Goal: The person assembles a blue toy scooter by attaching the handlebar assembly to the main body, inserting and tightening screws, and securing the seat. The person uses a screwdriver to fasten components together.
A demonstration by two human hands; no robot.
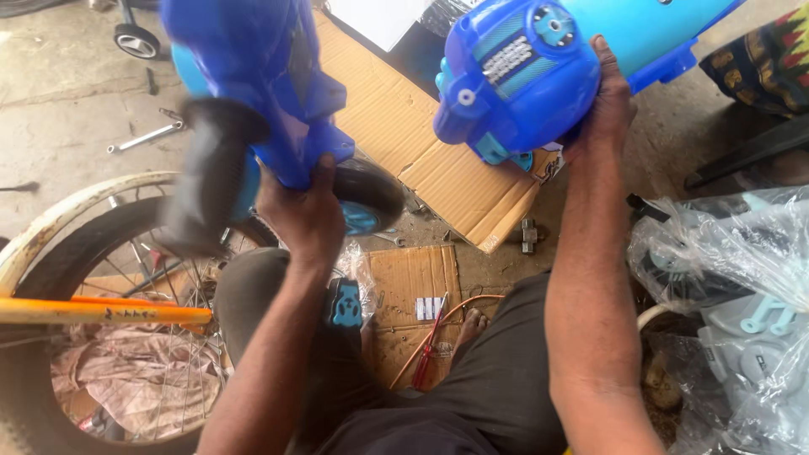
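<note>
The left hand (305,212) is clamped around the lower edge of a dark blue moulded plastic toy-vehicle body (253,84), raised in front of the camera at the left. A black rubber-tyred toy wheel (211,173) on that piece is blurred, so it seems to be in motion, and a second black wheel with a light blue hub (366,200) shows just behind the hand. The right hand (608,101) is spread and cupped against the side of a rounded blue plastic shell with light blue ribbed trim (518,72), held up at the far right. The grip looks meant to steady that part while the other is brought to it (both pieces are lifted clear of the ground).

Below them, flattened brown cardboard sheets (413,135) lie on the concrete floor (67,93). A red-handled screwdriver (431,341) rests near the person's bare foot (472,322). At the near left stands a spoked bicycle wheel with a pale tyre (84,253) beside an orange tube (101,312). At the right sit clear plastic bags of grey and pale blue parts (733,286). A metal wrench (145,137) lies far left.
</note>
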